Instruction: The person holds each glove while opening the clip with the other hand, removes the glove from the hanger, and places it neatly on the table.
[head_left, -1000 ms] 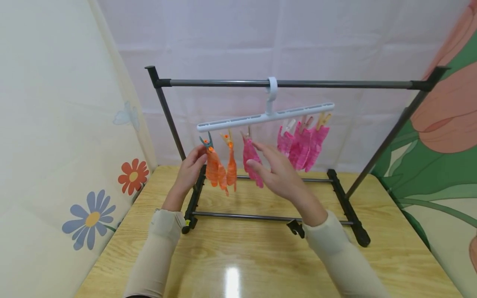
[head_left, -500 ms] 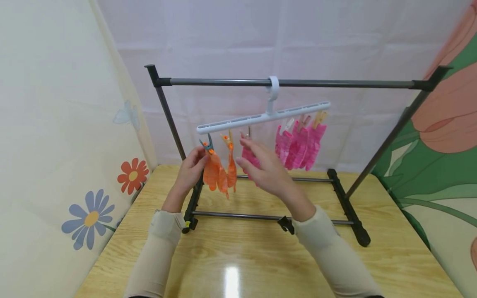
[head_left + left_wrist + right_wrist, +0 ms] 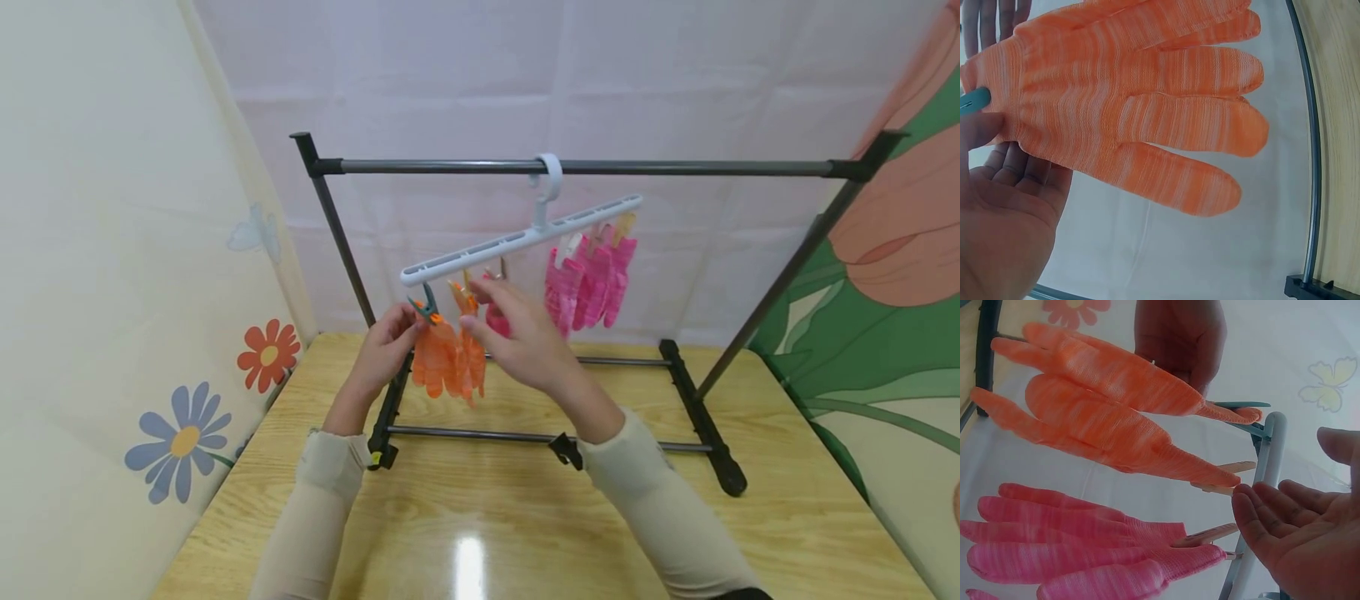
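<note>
My left hand [image 3: 384, 354] pinches the cuff of an orange knit glove [image 3: 433, 360] between thumb and fingers, just below the teal clothespin [image 3: 427, 308] that clips it. The glove's fingers hang down, spread in the left wrist view [image 3: 1085, 94]. Beside it a second orange glove [image 3: 1104, 434] hangs from a wooden clothespin [image 3: 1238, 467]. My right hand [image 3: 525, 337] is near that clothespin, its fingers loosely bent with nothing held; whether its fingertips touch cannot be told. The clothespins hang from a white hanger [image 3: 517, 242], tilted down at its left end.
A pink glove [image 3: 1079, 519] hangs behind my right hand. Several more pink gloves [image 3: 596, 287] hang at the hanger's right end. The hanger hooks over the dark bar [image 3: 697, 168] of a rack standing on a wooden table [image 3: 420, 517]. A black clip [image 3: 565, 452] sits on the lower bar.
My right hand has moved left from the pink glove to the second orange glove. The hanger has swivelled, its left end coming nearer and lower. My left hand stays at the first orange glove's cuff.
</note>
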`<move>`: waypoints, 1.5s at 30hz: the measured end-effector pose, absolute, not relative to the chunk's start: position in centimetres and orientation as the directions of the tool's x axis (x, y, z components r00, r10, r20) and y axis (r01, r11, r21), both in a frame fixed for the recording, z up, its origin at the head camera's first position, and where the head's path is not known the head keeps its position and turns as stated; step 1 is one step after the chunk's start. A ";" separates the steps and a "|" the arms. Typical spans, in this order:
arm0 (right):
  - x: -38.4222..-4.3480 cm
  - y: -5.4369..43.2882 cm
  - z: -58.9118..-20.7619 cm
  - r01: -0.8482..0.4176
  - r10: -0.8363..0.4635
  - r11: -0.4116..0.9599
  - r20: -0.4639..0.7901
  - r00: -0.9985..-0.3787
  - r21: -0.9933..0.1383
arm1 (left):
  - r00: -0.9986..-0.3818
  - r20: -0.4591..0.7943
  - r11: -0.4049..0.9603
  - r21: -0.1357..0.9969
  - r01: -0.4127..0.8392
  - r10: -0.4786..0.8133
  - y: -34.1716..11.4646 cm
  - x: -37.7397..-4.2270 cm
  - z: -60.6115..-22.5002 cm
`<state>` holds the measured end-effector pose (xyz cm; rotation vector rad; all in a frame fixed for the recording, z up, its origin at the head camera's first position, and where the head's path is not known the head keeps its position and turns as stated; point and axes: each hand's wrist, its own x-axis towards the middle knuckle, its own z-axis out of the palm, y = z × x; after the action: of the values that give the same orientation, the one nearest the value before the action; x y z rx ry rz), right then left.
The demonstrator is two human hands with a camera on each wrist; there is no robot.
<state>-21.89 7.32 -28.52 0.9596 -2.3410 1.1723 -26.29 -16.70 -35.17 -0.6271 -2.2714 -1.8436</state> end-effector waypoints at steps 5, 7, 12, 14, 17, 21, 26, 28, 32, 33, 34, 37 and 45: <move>-21.8 7.0 -28.4 -0.719 -0.423 0.411 0.580 -0.696 -0.561 | -0.895 0.366 0.138 0.903 0.408 0.254 -16.7 -25.7 -35.0; -21.8 6.9 -28.3 -0.722 -0.429 0.400 0.581 -0.692 -0.565 | -0.892 0.368 0.130 0.902 0.411 0.263 -16.7 -25.6 -34.9; -21.5 6.6 -28.0 -0.728 -0.441 0.375 0.581 -0.685 -0.573 | -0.880 0.380 0.136 0.893 0.430 0.285 -16.6 -25.3 -34.9; -21.4 6.5 -28.0 -0.728 -0.441 0.376 0.580 -0.685 -0.574 | -0.874 0.388 0.140 0.886 0.441 0.293 -16.6 -25.1 -34.8; -21.3 6.3 -27.9 -0.725 -0.441 0.390 0.576 -0.688 -0.567 | -0.867 0.398 0.142 0.880 0.453 0.299 -16.5 -24.8 -34.8; -21.0 6.0 -27.9 -0.716 -0.439 0.419 0.565 -0.698 -0.559 | -0.863 0.403 0.141 0.877 0.459 0.305 -16.4 -24.6 -34.7; -20.6 5.6 -27.7 -0.710 -0.433 0.420 0.562 -0.704 -0.565 | -0.858 0.400 0.138 0.877 0.460 0.321 -16.4 -24.4 -34.6; -20.5 5.4 -27.6 -0.708 -0.431 0.417 0.562 -0.706 -0.570 | -0.855 0.403 0.143 0.873 0.466 0.328 -16.4 -24.3 -34.6; -20.4 5.2 -27.6 -0.693 -0.424 0.425 0.548 -0.721 -0.582 | -0.854 0.401 0.162 0.868 0.470 0.332 -16.3 -24.1 -34.5; -20.4 5.2 -27.6 -0.688 -0.422 0.429 0.544 -0.725 -0.585 | -0.854 0.400 0.169 0.865 0.472 0.332 -16.4 -24.1 -34.5; -20.4 5.1 -27.6 -0.683 -0.418 0.434 0.540 -0.730 -0.587 | -0.854 0.400 0.176 0.864 0.473 0.332 -16.4 -24.0 -34.5; -20.4 5.0 -27.5 -0.672 -0.413 0.446 0.530 -0.741 -0.592 | -0.853 0.399 0.192 0.858 0.477 0.337 -16.4 -23.8 -34.5; -20.7 4.5 -27.6 -0.668 -0.411 0.451 0.526 -0.744 -0.593 | -0.846 0.403 0.184 0.856 0.484 0.350 -16.4 -23.5 -34.6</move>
<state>-20.65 4.50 -27.58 0.9227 -2.3989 1.1845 -23.53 -16.41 -34.56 -0.8238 -2.3262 -1.7517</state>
